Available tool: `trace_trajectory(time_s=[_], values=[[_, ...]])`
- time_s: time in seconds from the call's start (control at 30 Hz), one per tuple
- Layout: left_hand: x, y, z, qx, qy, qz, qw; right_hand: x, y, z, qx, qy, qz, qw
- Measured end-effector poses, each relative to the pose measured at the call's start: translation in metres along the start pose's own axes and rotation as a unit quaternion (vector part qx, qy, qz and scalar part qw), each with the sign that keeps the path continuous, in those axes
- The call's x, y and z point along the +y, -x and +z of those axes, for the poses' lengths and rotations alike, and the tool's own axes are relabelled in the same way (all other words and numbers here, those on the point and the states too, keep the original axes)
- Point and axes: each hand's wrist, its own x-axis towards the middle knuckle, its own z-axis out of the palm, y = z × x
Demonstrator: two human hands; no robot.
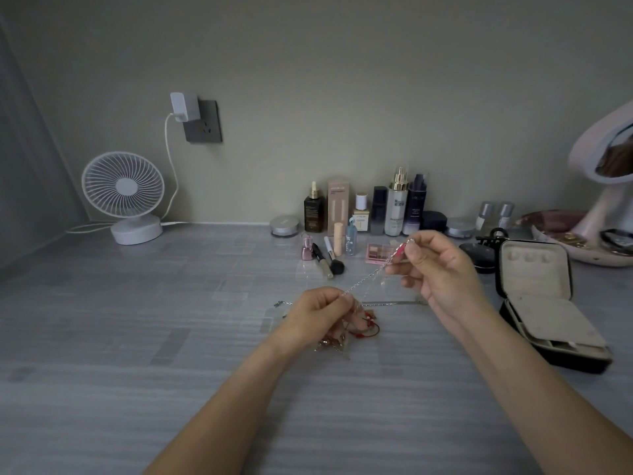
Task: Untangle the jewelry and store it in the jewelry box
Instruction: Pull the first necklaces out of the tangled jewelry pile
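I've got left hand [318,318] and right hand [440,269] pinching the silver chain [370,276] taut. Probably to free it from the tangle [363,329] under the left hand.

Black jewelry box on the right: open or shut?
Open: the black jewelry box has its lid standing upright, beige lining exposed.

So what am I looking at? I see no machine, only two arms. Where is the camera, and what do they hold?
No machine: a person works with bare hands, and the one camera sits on their head, looking down. The left hand and right hand each pinch a silver chain, stretched between them. By the left hand a tangle of jewelry lies on the grey table. The open jewelry box stands at the right; a fan and cosmetic bottles behind.
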Motion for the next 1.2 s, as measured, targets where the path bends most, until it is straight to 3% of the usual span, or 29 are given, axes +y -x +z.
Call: trace_trajectory(time_s=[0.37,0.63,0.9,1.2], values=[[0.004,0.003,-0.005,0.055,0.071,0.032,0.995,-0.041,-0.005,0.019,-0.010,0.038,-0.026,0.999],[0.000,0.007,0.007,-0.015,0.034,0.005,0.999,-0.055,-0.006,0.032,-0.012,0.058,-0.023,0.998],[0.002,0.006,0.003,0.013,0.090,0.021,0.996,-0.072,-0.011,0.027,0.052,0.080,-0.025,0.995],[-0.001,0.002,-0.001,-0.012,0.163,0.004,0.987,-0.087,-0.014,0.017,0.099,0.084,-0.038,0.991]])
